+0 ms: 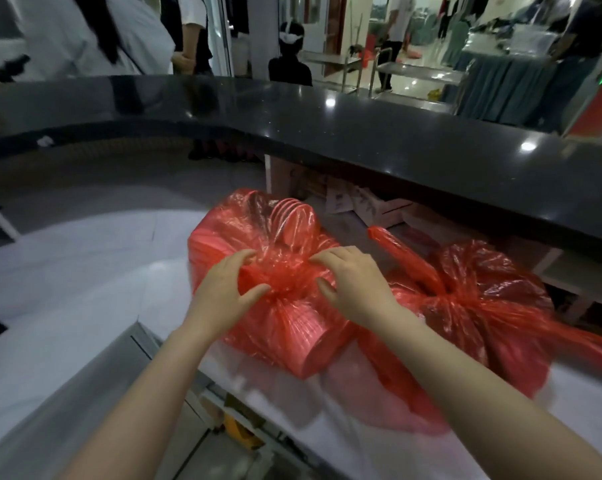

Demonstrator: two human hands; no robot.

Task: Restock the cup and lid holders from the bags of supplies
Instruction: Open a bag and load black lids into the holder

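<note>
Centrally, our left hand [223, 289] and right hand [353, 284] met at the gathered neck of the near red bag [279, 306]. Left thumb and fingers curled around the bunched plastic from the left. The right fingers pinched the same knot [282, 277] from the right. Both grips were closed on the plastic.

The near bag sat on the white counter [85, 271], at its corner nearest us. Inside, we saw stacked red cups [318, 348] lying on their sides. One stack's long axis ran from the knot down toward us and rightward, its end overhanging the counter's near edge. A second stack, of rims or lids [292, 216] (we could not tell which), stood behind the knot and pointed away from us.

A second red bag [483, 306] lay just to the right, touching the first and also tied. Its twisted tail [400, 251] ran up and to the left from its knot.

Open counter extended to the left of the near bag. The raised black bar top [362, 140] overhung the far side, closing the room above the back of the counter. Cardboard boxes [362, 202] sat on the shelf beneath it. The counter's near edge dropped to a steel frame [143, 344] and floor below our forearms. Several people stood beyond the bar.
</note>
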